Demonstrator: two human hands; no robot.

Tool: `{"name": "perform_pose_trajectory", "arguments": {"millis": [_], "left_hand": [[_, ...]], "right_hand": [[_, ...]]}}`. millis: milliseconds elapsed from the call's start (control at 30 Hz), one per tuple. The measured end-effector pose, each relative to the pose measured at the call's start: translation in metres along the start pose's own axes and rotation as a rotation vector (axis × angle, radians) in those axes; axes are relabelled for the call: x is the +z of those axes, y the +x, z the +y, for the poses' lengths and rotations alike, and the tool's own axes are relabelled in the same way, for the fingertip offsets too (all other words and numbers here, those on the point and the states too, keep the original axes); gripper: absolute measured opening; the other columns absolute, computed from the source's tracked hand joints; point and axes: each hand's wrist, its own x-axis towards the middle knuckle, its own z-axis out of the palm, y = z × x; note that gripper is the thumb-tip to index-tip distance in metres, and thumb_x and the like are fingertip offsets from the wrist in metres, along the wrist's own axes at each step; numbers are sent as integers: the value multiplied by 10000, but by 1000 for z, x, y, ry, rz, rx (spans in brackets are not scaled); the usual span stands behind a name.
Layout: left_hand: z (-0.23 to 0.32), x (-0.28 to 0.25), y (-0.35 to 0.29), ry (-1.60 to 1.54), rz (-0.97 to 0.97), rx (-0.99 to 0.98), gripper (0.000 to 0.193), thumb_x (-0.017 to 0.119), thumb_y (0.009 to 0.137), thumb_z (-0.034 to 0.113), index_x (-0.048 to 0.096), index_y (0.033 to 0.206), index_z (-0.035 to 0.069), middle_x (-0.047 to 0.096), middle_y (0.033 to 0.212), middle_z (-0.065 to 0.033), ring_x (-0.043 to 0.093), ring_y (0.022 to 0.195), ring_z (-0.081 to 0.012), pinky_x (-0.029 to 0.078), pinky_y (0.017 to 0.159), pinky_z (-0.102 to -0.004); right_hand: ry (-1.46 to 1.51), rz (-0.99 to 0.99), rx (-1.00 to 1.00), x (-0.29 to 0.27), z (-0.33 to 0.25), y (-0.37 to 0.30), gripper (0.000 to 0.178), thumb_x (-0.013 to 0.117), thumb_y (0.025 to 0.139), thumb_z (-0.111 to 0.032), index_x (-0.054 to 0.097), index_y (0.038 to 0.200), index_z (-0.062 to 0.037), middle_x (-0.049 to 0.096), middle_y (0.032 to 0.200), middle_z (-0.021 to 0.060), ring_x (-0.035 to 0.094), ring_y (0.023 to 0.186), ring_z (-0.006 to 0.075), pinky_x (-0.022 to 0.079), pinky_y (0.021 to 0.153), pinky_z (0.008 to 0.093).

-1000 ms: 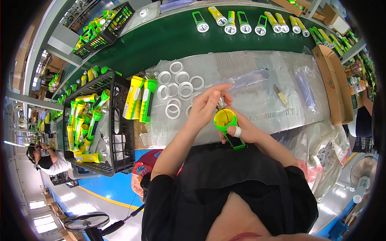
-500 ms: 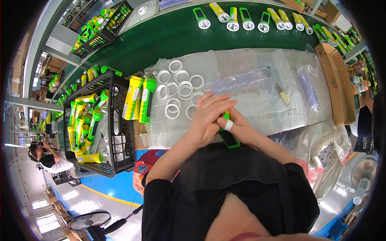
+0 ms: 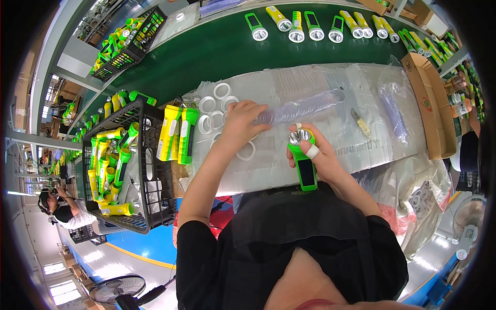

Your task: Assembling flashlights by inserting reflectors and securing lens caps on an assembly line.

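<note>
My right hand [image 3: 321, 155] is closed round a green flashlight [image 3: 307, 178] with a dark panel on its side. Its silvery reflector faces up toward me, and no white ring sits around it. White bands wrap two of that hand's fingers. Over to the left, my left hand [image 3: 242, 125] reaches across the work surface. Its thumb and fingertips straddle a clear disc [image 3: 265, 118] at the left end of a long overlapping row of clear discs [image 3: 305, 106], seeming to touch its edges. Several white rings [image 3: 222, 91] lie beside and partly beneath this hand.
Yellow and green flashlights [image 3: 169, 133] lie left of the rings, beside a black crate [image 3: 155, 204] full of flashlights. A utility knife [image 3: 360, 123] and wrapped discs [image 3: 395, 116] lie at right, near a cardboard box [image 3: 431, 108]. Finished-looking flashlights stand along the green belt [image 3: 206, 51].
My hands have come apart. The left one has moved left to the end of the disc row, while the right keeps the flashlight, its reflector now showing.
</note>
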Motion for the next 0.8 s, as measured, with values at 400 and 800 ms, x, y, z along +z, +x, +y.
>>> {"name": "perform_pose_trajectory", "arguments": {"millis": [400, 800], "left_hand": [[82, -24, -41, -405, 218, 110, 411, 559, 921, 194, 590, 1311, 68, 549, 1186, -139, 471, 1118, -336, 378, 977, -421], [91, -15, -53, -776, 262, -78, 414, 439, 1025, 284, 578, 1317, 25, 538, 1195, -142, 483, 1117, -281, 396, 962, -378]], "right_hand": [[-15, -153, 4, 12, 3, 7, 361, 573, 976, -195, 454, 1279, -38, 604, 977, 76, 612, 785, 138, 518, 684, 288], [-51, -161, 33, 20, 8, 4, 367, 576, 975, -204, 458, 1281, -39, 594, 1016, 85, 624, 847, 153, 537, 688, 303]]}}
